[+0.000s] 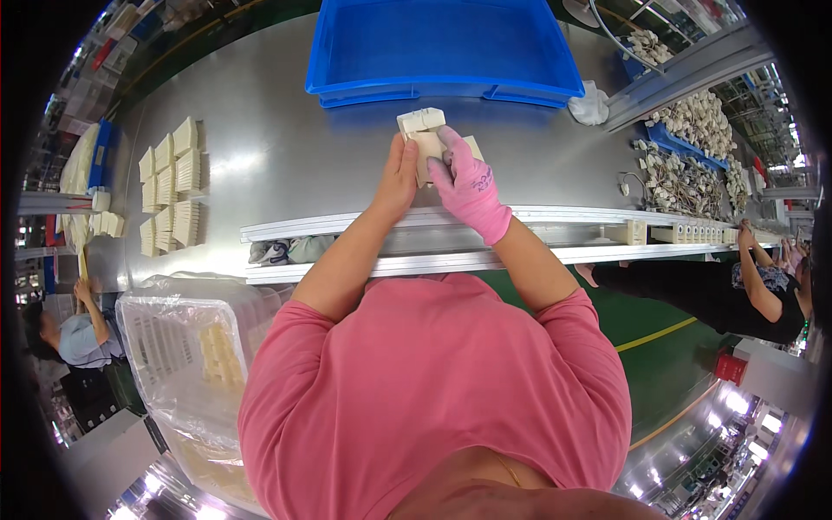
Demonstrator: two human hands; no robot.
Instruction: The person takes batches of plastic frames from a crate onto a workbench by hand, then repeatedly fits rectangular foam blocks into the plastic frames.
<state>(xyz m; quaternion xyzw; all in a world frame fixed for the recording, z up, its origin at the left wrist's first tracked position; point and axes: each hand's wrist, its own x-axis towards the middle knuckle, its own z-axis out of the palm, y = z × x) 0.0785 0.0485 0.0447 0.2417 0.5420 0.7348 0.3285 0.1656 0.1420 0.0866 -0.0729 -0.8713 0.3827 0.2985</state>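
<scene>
Over the metal workbench [286, 165], in front of a blue bin, I hold a cream-white, box-shaped plastic part [425, 147] between my two hands. My bare left hand [397, 180] grips its left side, thumb and fingers pressed along it. On the other side is my right hand [468, 182], in a pink glove with greyish fingertips. Its thumb and forefinger are closed on the part's right face. A further cream-white corner [473, 147] shows behind the gloved fingers; whether it belongs to the same part I cannot tell.
The blue bin [446, 89] stands beyond my hands. Ribbed cream parts [173, 186] lie in rows at left. A metal rail [416, 260] runs along the near edge. A plastic-lined crate [178, 338] stands at lower left. Wired parts [685, 178] lie at right; co-workers sit both sides.
</scene>
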